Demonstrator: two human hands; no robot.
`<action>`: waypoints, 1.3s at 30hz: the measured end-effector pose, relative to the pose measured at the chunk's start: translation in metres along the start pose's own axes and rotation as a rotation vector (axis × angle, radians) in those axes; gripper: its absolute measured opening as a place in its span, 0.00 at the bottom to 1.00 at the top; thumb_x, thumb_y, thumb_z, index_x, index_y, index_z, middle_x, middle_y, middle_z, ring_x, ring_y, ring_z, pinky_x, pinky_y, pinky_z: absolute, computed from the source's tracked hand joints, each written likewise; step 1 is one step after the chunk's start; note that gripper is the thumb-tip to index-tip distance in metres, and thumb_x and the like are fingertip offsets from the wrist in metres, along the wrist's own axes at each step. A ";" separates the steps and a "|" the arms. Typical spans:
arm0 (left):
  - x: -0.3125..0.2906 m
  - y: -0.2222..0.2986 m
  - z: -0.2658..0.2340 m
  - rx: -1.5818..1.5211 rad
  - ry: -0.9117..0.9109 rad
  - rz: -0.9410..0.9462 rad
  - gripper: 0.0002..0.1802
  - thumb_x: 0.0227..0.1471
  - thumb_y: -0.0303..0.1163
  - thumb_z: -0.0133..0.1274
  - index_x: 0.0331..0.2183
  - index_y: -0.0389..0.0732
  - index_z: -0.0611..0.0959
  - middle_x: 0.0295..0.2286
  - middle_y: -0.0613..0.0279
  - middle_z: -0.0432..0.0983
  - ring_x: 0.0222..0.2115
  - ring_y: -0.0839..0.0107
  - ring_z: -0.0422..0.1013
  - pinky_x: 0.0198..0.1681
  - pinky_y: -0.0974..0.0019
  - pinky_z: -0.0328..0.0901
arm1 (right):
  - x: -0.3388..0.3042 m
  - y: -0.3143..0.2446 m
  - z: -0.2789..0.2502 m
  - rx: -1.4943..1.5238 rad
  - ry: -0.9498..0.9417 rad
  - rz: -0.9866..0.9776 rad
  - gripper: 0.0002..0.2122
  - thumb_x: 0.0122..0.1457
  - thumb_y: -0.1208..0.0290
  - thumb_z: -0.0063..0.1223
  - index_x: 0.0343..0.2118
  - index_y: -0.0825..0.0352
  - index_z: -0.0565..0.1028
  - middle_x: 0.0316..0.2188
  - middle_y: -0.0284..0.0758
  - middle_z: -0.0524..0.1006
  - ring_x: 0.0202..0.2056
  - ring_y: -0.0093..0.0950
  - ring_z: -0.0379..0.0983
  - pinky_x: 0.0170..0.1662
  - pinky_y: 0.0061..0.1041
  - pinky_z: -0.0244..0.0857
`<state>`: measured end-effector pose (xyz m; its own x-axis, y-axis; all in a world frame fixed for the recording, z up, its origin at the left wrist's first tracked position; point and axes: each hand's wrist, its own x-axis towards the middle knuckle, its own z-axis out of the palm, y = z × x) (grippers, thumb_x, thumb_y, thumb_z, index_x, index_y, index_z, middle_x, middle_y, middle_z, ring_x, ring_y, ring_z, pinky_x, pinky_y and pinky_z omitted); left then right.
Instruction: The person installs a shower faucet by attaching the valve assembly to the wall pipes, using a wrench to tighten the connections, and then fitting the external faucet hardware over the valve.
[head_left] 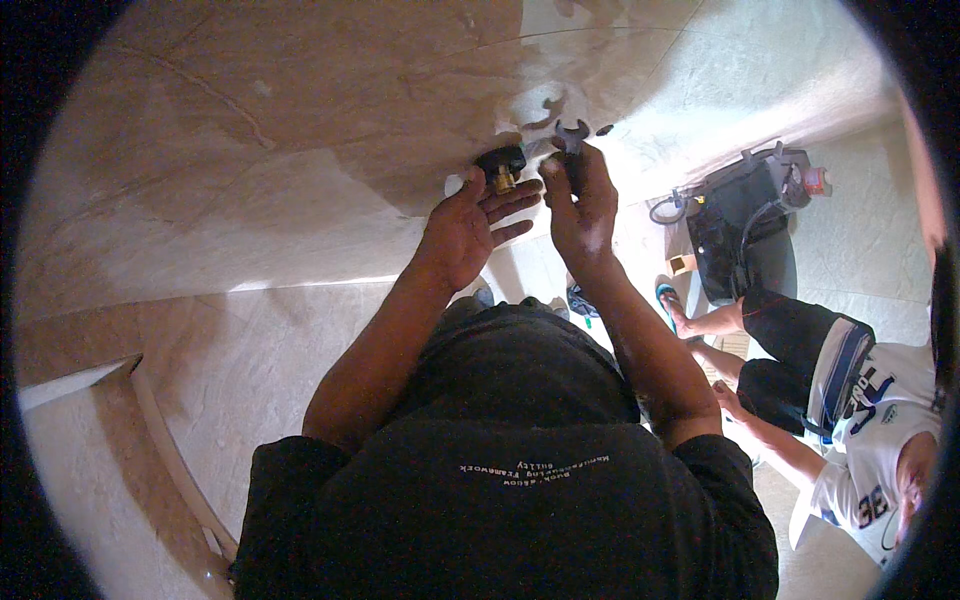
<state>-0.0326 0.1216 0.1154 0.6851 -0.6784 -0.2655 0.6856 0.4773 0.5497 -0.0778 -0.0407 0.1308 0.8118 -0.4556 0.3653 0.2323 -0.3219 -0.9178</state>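
Note:
A brass fitting (505, 180) with a black round collar (499, 158) sits at the wall in front of me. My left hand (462, 240) is cupped below and beside it, thumb on one side and fingers stretched apart on the other. Whether a fingertip touches the brass cannot be made out. Just to the right, my right hand (584, 205) is closed around a dark open-end wrench (572, 134), its forked jaw pointing up toward the wall. The lower part of the wrench is hidden in the fist.
A beige stone-look wall (330, 130) rises before me, with a small dark hole (604, 130) right of the wrench. On the right lie a black tool bag (740, 215) and a cable. Another person in a white shirt (880, 400) sits there. A ledge (150, 400) stands at left.

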 end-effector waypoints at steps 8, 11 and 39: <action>0.000 -0.001 0.003 -0.165 0.131 -0.046 0.23 0.54 0.44 0.64 0.46 0.41 0.79 0.37 0.56 0.78 0.45 0.56 0.72 0.58 0.40 0.62 | -0.039 0.008 -0.052 -0.081 -0.159 0.018 0.07 0.65 0.80 0.49 0.44 0.72 0.74 0.29 0.41 0.74 0.27 0.33 0.74 0.31 0.32 0.69; -0.002 -0.001 0.009 -0.116 0.209 -0.013 0.23 0.55 0.45 0.63 0.46 0.42 0.79 0.38 0.56 0.79 0.46 0.57 0.72 0.58 0.41 0.61 | -0.043 0.009 -0.061 -0.241 -0.278 0.065 0.06 0.62 0.78 0.54 0.41 0.71 0.75 0.30 0.44 0.75 0.28 0.42 0.73 0.33 0.35 0.68; -0.013 0.018 0.027 0.517 0.413 -0.020 0.28 0.64 0.58 0.45 0.51 0.44 0.78 0.43 0.63 0.80 0.46 0.68 0.72 0.50 0.55 0.64 | -0.073 0.054 0.049 0.973 -0.362 0.577 0.13 0.70 0.69 0.46 0.51 0.70 0.74 0.46 0.38 0.79 0.46 0.28 0.77 0.54 0.32 0.69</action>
<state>-0.0362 0.1238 0.1502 0.7819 -0.3654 -0.5052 0.5633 0.0669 0.8235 -0.0984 0.0158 0.0470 0.9979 -0.0155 -0.0630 -0.0348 0.6910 -0.7220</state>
